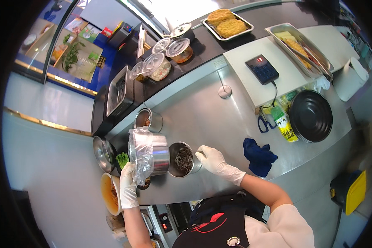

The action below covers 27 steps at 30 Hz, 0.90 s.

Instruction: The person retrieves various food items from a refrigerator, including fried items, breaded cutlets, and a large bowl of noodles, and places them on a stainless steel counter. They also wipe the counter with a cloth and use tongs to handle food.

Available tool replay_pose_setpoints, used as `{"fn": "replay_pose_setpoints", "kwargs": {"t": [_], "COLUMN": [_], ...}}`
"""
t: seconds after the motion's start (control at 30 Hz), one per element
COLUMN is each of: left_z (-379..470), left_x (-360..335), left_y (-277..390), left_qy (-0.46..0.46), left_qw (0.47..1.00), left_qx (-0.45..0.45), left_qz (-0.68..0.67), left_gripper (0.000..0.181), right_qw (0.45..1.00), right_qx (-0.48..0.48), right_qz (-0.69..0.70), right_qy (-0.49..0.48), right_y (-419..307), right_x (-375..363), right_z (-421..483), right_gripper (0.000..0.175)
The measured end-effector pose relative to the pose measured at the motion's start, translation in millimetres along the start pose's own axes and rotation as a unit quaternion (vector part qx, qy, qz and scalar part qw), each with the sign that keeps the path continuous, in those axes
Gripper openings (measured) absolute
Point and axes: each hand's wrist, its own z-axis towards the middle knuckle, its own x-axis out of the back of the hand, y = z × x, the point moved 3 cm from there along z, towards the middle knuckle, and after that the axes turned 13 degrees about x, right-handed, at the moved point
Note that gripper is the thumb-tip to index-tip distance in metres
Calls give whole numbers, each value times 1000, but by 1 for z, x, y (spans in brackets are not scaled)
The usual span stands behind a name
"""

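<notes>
My left hand, in a white glove, grips a steel pot with clear plastic film over one side; the pot is raised and tilted, and its inside is hidden. My gloved right hand is at the right rim of a steel container of dark shredded food; whether its fingers touch the rim or hold anything is unclear. Behind the pot stands a smaller steel container with brown pieces inside. Leafy greens show left of the pot.
A dark blue cloth, blue-handled scissors and a black bowl lie on the right of the steel counter. A digital scale sits on a white board. An orange-stained tub and a steel bowl stand at the left.
</notes>
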Motion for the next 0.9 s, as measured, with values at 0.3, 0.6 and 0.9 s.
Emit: {"fn": "replay_pose_setpoints", "kwargs": {"t": [0.3,0.6,0.9], "left_z": [4,57,175], "left_x": [-29,-93,-137], "left_y": [-22,-8,-20], "left_qy": [34,132,167], "left_qw": [995,985,982], "left_qx": [22,-106,-4], "left_qz": [-95,-14,-92], "left_gripper": [6,18,10], "right_qw": [916,967,905], "right_qx": [12,-9,127], "right_qz": [379,157,-406], "right_qy": [129,200,6], "right_y": [-25,47,52], "right_x": [-12,32,99], "right_z": [43,-17,-79], "right_gripper": [20,16,65]}}
